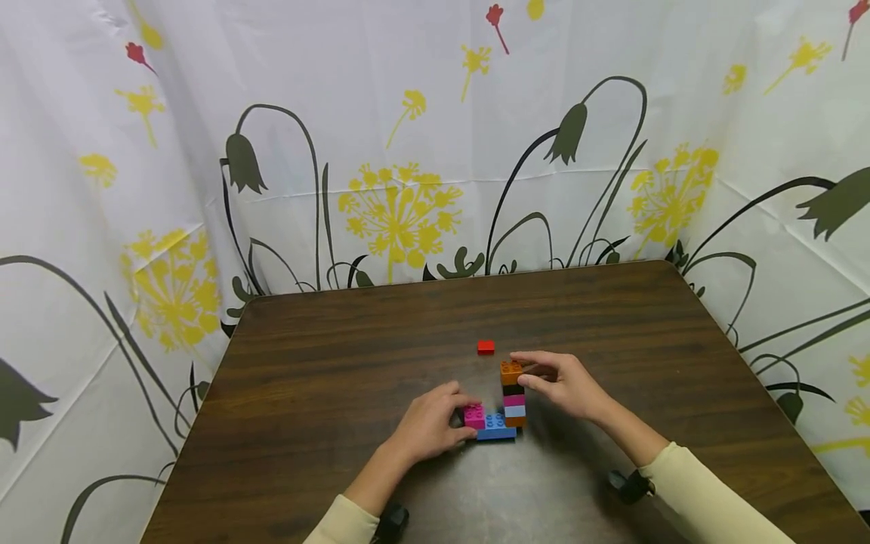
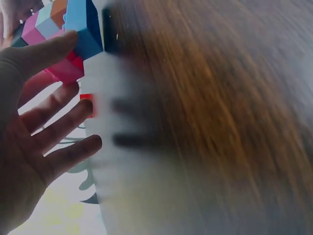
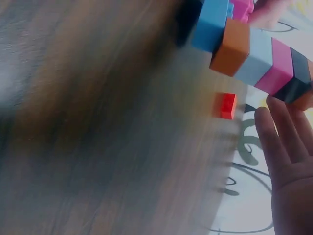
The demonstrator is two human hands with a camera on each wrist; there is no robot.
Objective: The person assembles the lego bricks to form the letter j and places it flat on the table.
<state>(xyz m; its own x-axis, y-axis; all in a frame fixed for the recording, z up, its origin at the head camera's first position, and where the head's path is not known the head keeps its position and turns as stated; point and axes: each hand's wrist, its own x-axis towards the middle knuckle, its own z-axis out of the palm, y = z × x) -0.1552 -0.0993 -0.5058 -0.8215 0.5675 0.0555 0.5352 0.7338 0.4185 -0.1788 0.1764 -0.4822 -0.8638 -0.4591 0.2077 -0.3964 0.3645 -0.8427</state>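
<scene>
A toy building-brick assembly stands on the table, with a long blue brick (image 1: 496, 434) as its base. A pink brick (image 1: 474, 415) sits on its left end. On the right end rises a tower of orange, pale blue (image 3: 254, 58), magenta (image 1: 514, 400) and black (image 3: 295, 76) bricks, topped by an orange brick (image 1: 511, 372). My left hand (image 1: 431, 423) pinches the pink end between thumb and index finger, the other fingers spread in the left wrist view. My right hand (image 1: 567, 385) holds the top orange brick, thumb in front and index finger behind; its thumb is hidden in the right wrist view.
A small red brick (image 1: 485, 347) lies alone on the dark wooden table (image 1: 340, 340), beyond the tower. Behind the table's far edge hangs a white curtain (image 1: 421, 113) with flower prints. Dark wrist cameras (image 1: 628, 486) are strapped at both cuffs.
</scene>
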